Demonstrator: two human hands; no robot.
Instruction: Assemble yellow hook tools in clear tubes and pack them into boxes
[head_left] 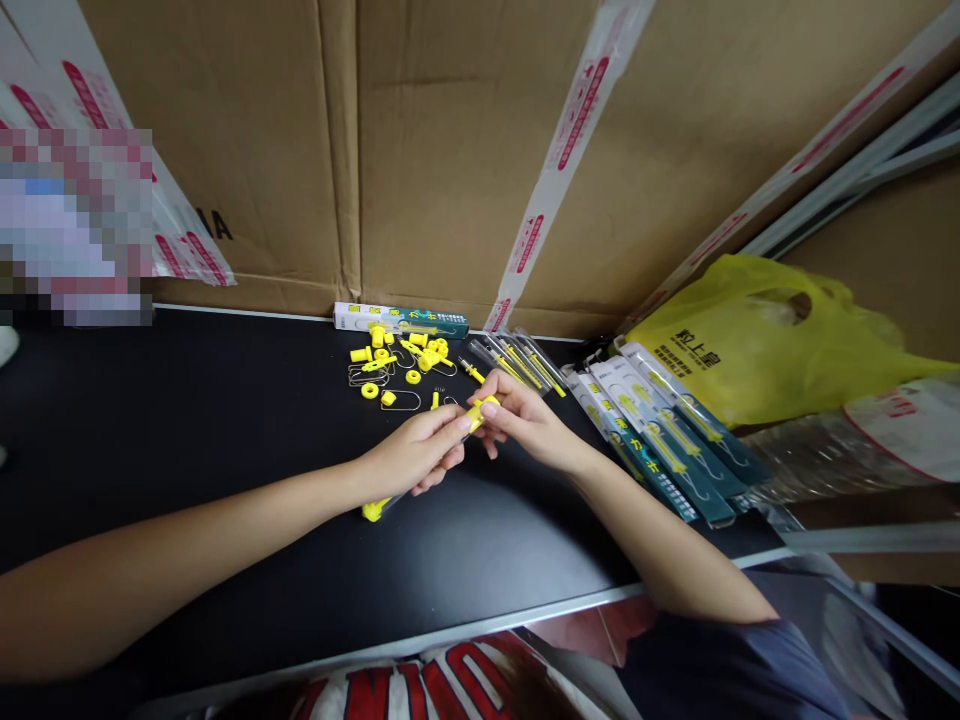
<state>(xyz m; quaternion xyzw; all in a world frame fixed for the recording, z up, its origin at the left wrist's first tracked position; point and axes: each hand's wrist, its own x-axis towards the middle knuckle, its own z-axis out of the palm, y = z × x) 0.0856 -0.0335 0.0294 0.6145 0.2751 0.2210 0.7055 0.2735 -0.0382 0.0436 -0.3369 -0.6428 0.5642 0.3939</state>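
Note:
Both hands meet over the middle of the black table, on one partly built spring scale, a clear tube with yellow parts. My left hand (424, 450) is closed around its tube, and a yellow end piece (374, 510) sticks out below that hand. At the tube's upper end, my right hand (523, 420) pinches a yellow part (484, 410) between thumb and fingers. Just beyond the hands lie loose yellow parts (369, 391) and bent wire hooks (405, 401). Several clear tubes with yellow inner strips (536, 362) rest behind my right hand. The fingers hide much of the held tube.
A boxed spring scale (401, 320) lies at the table's back edge. Several more boxes (660, 430) are piled on the right, beside a yellow plastic bag (757, 340) and stacked clear plastic (806, 455). Large taped cardboard cartons (450, 150) stand behind the black table (247, 400).

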